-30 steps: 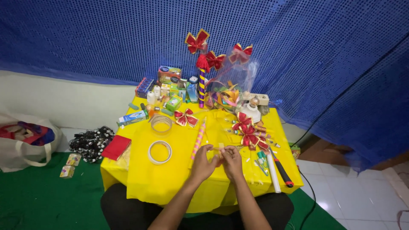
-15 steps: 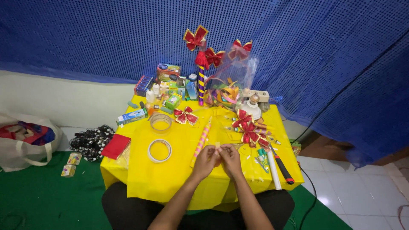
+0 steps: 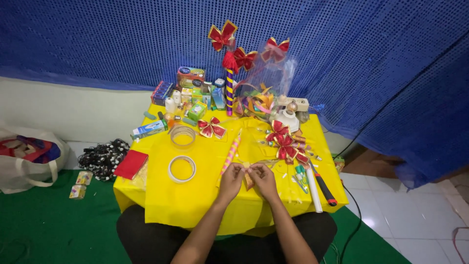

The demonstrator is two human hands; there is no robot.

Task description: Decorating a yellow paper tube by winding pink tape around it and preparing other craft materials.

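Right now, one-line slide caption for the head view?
Both hands, left hand and right hand, pinch a small gold ribbon piece over a cluttered yellow table.

Small gold ribbon piece (image 3: 248,169), pinched mid-table

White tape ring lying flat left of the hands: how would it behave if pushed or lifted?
The tape ring lies flat on the yellow cloth, so a push would probably slide it, maybe bunching the cloth. It looks thin and hollow, so likely light and stiff. Tipped onto its edge, it could roll.
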